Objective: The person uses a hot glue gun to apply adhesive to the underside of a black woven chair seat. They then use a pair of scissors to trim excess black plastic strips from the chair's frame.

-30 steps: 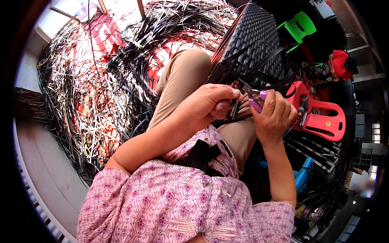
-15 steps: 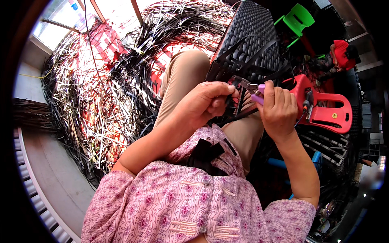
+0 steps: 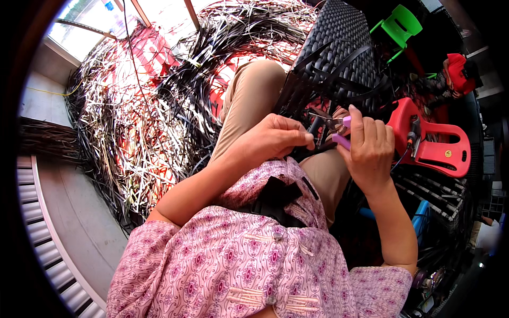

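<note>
My right hand (image 3: 369,142) is wrapped round the purple handles of a pair of pliers (image 3: 341,139). The handles are spread, and the metal jaws point left, toward the frame of a black woven panel (image 3: 339,40). Close beside the jaws, my left hand (image 3: 286,133) has its thumb and fingers pinched together; whatever they hold, if anything, is too small or dark to make out. Loose black flat strips (image 3: 344,71) hang off the panel's near end, just above both hands. The panel leans near my knees.
A big tangled heap of black strips (image 3: 127,122) covers the floor on the left. To the right stands a red plastic chair (image 3: 445,153) with a corded tool (image 3: 413,130) on it. A green chair (image 3: 401,25) is farther back, near a person in red (image 3: 460,74).
My left hand has come down and away from the plier jaws, its fingertips now pointing right. The plier handles have spread apart. The whole view has shifted slightly.
</note>
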